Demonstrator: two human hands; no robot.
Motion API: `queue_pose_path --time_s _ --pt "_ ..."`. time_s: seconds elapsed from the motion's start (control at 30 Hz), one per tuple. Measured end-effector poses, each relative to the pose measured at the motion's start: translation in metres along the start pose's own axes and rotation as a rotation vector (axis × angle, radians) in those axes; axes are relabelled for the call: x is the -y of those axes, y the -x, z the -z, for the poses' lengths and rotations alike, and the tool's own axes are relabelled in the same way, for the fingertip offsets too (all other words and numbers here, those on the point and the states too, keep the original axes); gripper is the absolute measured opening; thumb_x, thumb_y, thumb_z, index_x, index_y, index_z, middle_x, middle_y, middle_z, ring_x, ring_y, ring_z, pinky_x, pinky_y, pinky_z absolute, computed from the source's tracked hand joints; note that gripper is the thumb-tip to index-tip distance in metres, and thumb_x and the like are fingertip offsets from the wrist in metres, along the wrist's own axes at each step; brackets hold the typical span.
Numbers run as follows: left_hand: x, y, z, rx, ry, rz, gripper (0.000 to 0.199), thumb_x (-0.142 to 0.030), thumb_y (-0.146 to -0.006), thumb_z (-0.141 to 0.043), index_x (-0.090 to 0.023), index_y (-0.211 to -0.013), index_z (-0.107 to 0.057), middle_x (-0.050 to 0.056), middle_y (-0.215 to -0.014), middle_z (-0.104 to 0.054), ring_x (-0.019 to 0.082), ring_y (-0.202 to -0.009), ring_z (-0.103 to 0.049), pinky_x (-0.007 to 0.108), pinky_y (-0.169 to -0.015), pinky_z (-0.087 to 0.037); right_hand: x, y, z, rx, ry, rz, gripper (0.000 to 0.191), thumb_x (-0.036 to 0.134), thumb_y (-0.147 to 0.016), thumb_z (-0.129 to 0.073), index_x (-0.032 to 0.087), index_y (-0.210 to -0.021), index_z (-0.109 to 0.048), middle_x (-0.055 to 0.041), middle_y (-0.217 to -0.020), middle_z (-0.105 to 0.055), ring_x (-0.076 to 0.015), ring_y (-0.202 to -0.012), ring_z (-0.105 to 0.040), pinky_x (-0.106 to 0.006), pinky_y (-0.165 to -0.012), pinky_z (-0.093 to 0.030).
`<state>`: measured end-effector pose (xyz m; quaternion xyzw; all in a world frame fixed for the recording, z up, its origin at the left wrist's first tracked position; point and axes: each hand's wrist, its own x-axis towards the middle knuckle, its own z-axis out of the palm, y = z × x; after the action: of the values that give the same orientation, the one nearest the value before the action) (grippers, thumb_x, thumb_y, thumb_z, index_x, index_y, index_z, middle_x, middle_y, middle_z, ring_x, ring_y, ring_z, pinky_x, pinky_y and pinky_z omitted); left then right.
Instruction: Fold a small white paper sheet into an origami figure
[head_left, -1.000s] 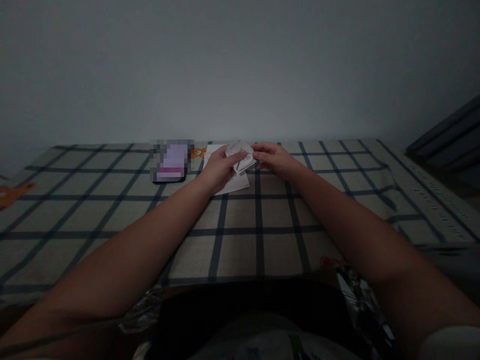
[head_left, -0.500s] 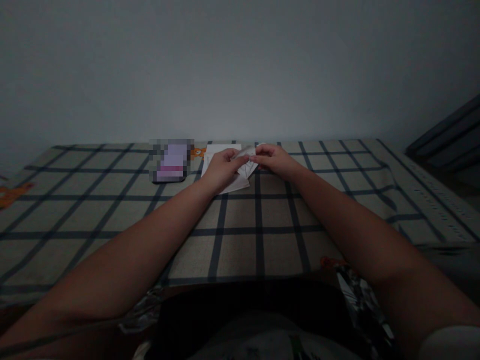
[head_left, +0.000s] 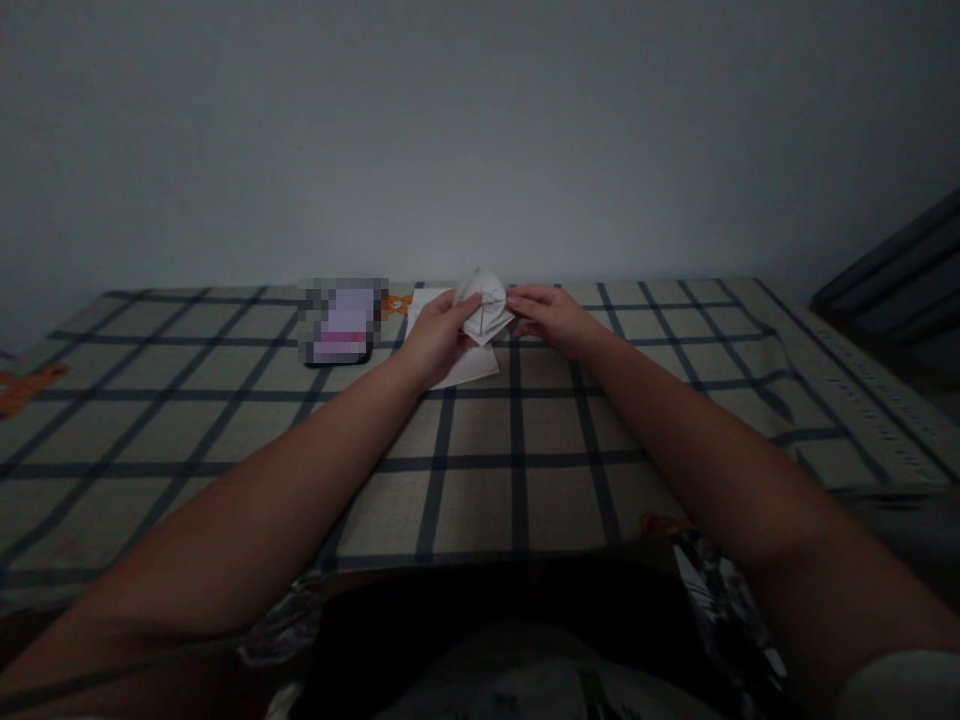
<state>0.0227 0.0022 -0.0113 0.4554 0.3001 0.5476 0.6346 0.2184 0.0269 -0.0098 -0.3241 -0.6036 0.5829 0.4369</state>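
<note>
Two bare forearms reached in from the lower corners across a table spread with a pale tablecloth (head_left: 480, 500) crossed by dark blue checked lines. The light was dim, and a plain grey wall (head_left: 480, 140) rose behind the table's far edge.

Near that far edge, around the middle of the view, the left hand (head_left: 441, 338) held a folded white paper (head_left: 484, 312), its thumb pressed on the upper face and its other fingers mostly hidden. The paper was layered, marked with thin dark lines, and came to a point toward the person.

The right hand (head_left: 553, 318) was at the paper's right edge, thumb and forefinger drawn narrowly together; whether they gripped the edge or only touched it could not be told.

Beneath the left hand and the folded piece, more white paper (head_left: 474, 370) lay flat on the cloth. Left of it was a smartphone (head_left: 345, 325) with a dark rim and a lilac and pink screen, partly blurred into blocks. Between phone and flat paper, an orange bear print (head_left: 397, 306) showed on the cloth.
</note>
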Motion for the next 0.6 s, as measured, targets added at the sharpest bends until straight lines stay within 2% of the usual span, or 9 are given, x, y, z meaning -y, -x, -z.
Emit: queue_pose_path --time_s 0.2,0.37,0.6 --pt "0.006 -0.002 0.003 -0.009 -0.102 -0.067 0.036 -0.040 -0.077 -0.086 -0.015 -0.097 -0.069 0.003 -0.082 -0.073 0.014 -0.070 -0.067 0.027 -0.068 -0.054 0.000 -0.001 0.001 0.024 0.029 0.005 0.039 0.042 -0.073 -0.088 0.017 -0.100 -0.077 -0.0030 -0.091 -0.075 -0.0113 -0.076 -0.064 -0.022 -0.066 -0.053" --pt "0.008 -0.003 0.007 0.047 -0.206 -0.112 0.044 -0.050 -0.074 -0.087 -0.015 -0.096 -0.070 0.003 -0.082 -0.072 0.015 -0.070 -0.065 0.027 -0.068 -0.050 0.002 0.000 0.005 0.037 0.071 -0.013 0.034 0.034 -0.072 -0.087 0.016 -0.098 -0.075 -0.0020 -0.088 -0.072 -0.0112 -0.075 -0.063 -0.024 -0.068 -0.052" --pt "0.011 -0.006 0.013 0.050 -0.372 -0.152 0.042 -0.054 -0.079 -0.081 -0.015 -0.088 -0.071 0.004 -0.079 -0.069 0.014 -0.070 -0.061 0.026 -0.063 -0.046 0.004 0.001 0.000 0.009 0.116 -0.012 0.030 0.029 -0.069 -0.086 0.016 -0.093 -0.073 -0.0009 -0.084 -0.070 -0.0112 -0.074 -0.061 -0.024 -0.068 -0.051"
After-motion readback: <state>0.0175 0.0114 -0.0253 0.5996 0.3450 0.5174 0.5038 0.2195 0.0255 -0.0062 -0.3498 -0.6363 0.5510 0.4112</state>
